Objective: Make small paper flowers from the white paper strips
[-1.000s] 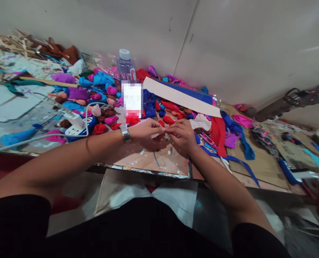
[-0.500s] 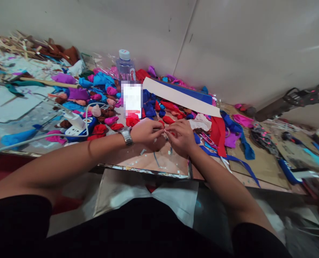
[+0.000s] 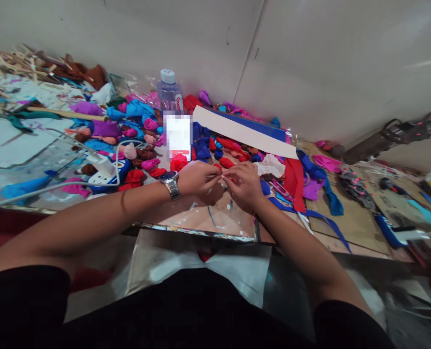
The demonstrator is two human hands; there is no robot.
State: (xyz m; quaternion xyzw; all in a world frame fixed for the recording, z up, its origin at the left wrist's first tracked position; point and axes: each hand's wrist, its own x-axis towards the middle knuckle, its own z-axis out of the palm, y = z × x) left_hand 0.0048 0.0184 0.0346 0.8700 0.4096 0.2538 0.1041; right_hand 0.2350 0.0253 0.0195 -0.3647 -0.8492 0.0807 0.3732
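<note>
My left hand [image 3: 200, 177], with a metal watch [image 3: 170, 184] on its wrist, and my right hand [image 3: 245, 183] meet fingertip to fingertip just above the table [image 3: 200, 213]. Both are closed in a pinch. Something small and pale shows between the fingertips, too little of it to name. Bits of red lie close behind the fingers. To the right of my right hand is a crumpled pale pink cloth [image 3: 270, 166], and beside it hangs a red strip [image 3: 294, 182]. A lit phone [image 3: 179, 133] stands upright behind my left hand.
A clear bottle [image 3: 169, 92] stands near the wall. Many coloured crepe-like bundles [image 3: 138, 109] cover the table's back and left. A long white strip [image 3: 244, 133] lies on a blue one. At left are a power strip [image 3: 104, 177] with a cable and green-handled pliers [image 3: 19, 118].
The two hands stay pinched together in nearly the same spot. My left wrist has turned slightly, so the watch's dark face now shows more.
</note>
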